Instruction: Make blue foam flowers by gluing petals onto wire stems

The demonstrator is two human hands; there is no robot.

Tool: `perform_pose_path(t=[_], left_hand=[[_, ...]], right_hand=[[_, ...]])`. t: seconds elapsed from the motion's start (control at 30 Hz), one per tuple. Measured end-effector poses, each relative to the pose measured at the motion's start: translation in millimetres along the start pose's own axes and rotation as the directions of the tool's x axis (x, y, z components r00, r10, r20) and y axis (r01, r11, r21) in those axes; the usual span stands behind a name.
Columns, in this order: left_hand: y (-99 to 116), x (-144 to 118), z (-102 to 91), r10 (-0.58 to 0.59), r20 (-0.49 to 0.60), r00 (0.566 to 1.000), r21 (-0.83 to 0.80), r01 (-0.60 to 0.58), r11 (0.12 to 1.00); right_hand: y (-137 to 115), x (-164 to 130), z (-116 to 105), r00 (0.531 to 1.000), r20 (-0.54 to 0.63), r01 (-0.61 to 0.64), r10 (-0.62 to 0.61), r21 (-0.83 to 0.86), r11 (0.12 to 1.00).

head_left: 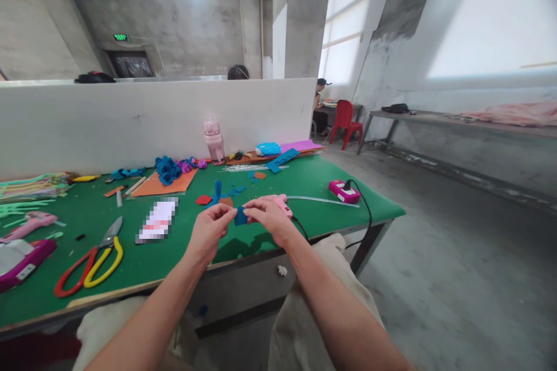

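Above the table's front edge, a small blue felt piece (pixel 241 217) is stretched between my two hands. My left hand (pixel 212 226) pinches its left edge between thumb and fingertips, and my right hand (pixel 270 219) pinches its right edge. Partly hidden behind my right hand lies a pink glue gun (pixel 282 204), with a long clear glue stick (pixel 322 202) running out to the right. Just beyond my hands are blue felt scraps (pixel 235 190), an upright blue strip (pixel 218 188), a red felt piece (pixel 203 200) and a brown one.
Scissors (pixel 104 252) with red and yellow handles lie on the green table (pixel 143 264) at left, near a blurred white card (pixel 157 220). Blue felt flowers (pixel 167 169) sit on an orange sheet (pixel 185 181). A magenta power socket (pixel 343 191) trails its cord over the right edge.
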State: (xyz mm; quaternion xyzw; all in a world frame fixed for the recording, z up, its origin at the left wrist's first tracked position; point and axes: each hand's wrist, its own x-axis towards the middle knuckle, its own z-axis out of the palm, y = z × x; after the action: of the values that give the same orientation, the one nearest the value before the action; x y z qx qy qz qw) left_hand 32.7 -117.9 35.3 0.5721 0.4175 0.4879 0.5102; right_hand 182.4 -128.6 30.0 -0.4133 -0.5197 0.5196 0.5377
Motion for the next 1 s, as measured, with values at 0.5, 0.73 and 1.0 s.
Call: perform_pose_path(t=[0.5, 0.73, 1.0], left_hand=[[5.4, 0.9, -1.8, 0.107, 0.033, 0.994, 0.063, -0.108, 0.992], [5.9, -2.0, 0.0, 0.2, 0.053, 0.978, 0.123, -0.205, 0.971], [3.5, -5.2, 3.0, 0.247, 0.029, 0.968, 0.165, -0.249, 0.954]], right_hand=[[-5.3, 1.2, -5.9, 0.94, -0.33, 0.08, -0.091, -0.045, 0.996], [-7.7, 3.1, -5.7, 0.879, -0.462, 0.165, -0.122, 0.055, 0.985], [-13.9, 3.1, -5.1, 0.822, -0.518, 0.251, -0.235, -0.04, 0.967]])
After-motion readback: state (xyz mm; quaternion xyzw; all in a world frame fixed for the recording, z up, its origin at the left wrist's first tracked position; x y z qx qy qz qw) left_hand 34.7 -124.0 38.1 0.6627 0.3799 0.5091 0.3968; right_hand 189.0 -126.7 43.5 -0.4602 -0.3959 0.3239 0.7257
